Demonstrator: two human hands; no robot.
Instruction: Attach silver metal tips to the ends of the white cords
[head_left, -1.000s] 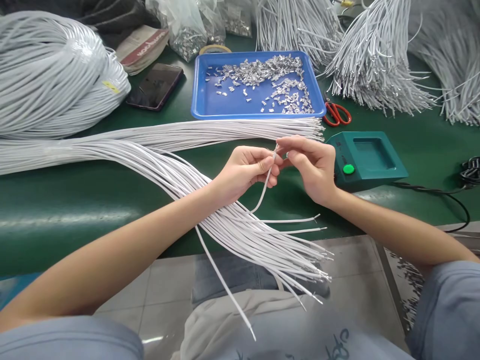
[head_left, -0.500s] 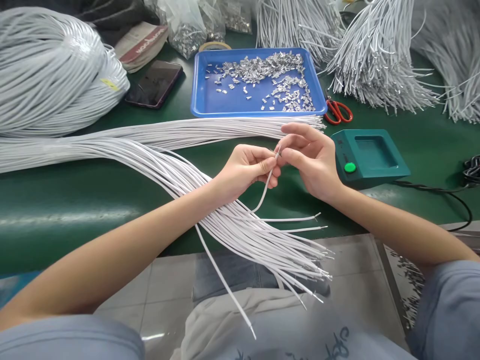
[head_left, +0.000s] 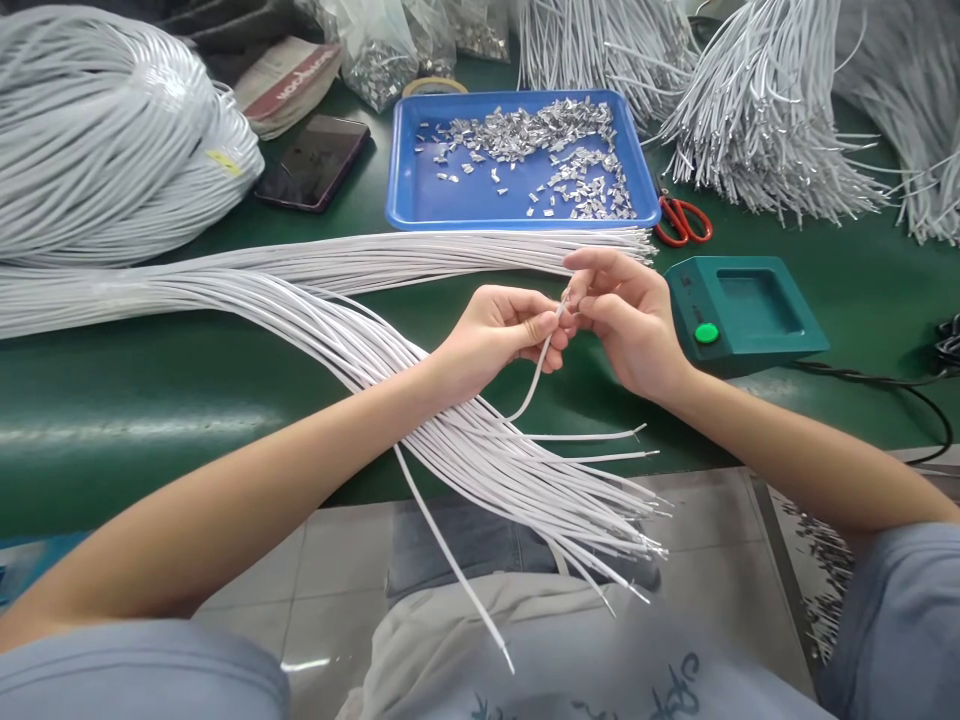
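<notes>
White wires [head_left: 480,450], blue tray [head_left: 409,200] (silver bits), green tbl [head_left: 150,400], red scissors [head_left: 682,222].

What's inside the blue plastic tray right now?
The blue plastic tray holds loose small silver metal clips, heaped along the far side and scattered toward the right; the near-left floor is bare blue. Whatever lies beneath the heap is covered.
</notes>
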